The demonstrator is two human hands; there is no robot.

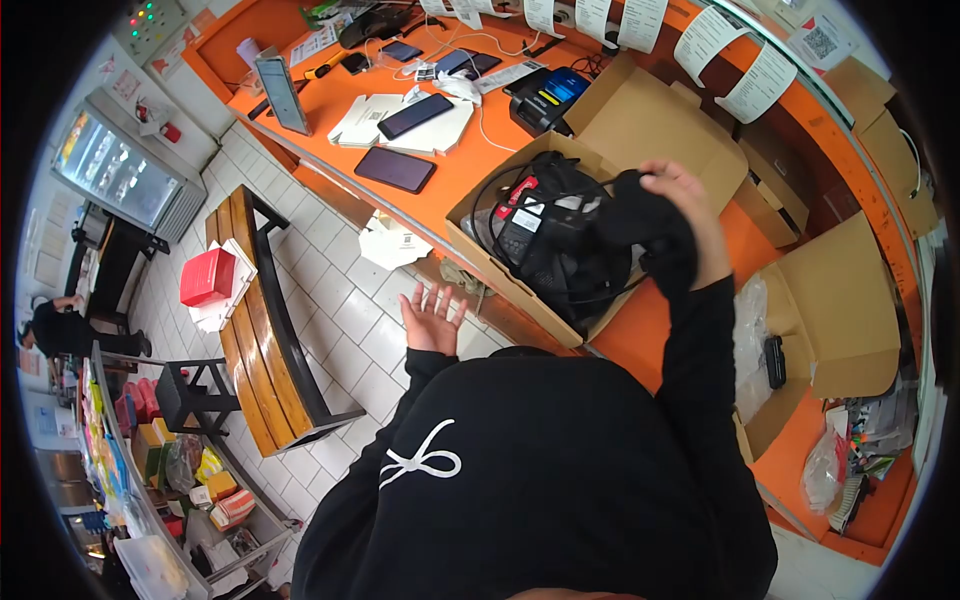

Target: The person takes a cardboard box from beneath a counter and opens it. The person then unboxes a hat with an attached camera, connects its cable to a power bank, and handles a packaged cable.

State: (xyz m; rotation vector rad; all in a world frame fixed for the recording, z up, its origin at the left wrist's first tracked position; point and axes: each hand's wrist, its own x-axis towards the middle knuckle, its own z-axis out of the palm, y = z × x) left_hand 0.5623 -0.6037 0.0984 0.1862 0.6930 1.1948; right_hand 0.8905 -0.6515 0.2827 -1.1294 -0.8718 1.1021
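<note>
My right hand [686,192] is closed round a black cloth-like item [655,232] over the right side of an open cardboard box [540,306]. Inside that box lie black cables [500,196], a red-and-black packet [522,222] and other dark items, partly covered by the black item. My left hand [433,318] is empty, palm up with the fingers spread, left of the box and beyond the counter edge. A dark phone [396,169] rests on the orange counter [330,150] beyond it.
Another open box [850,330] stands at the right. A card printer [548,100], phones and hanging receipts [708,42] line the back. At the left are a wooden bench [262,340], a stool [198,392], a shelf of goods and a distant person [70,328].
</note>
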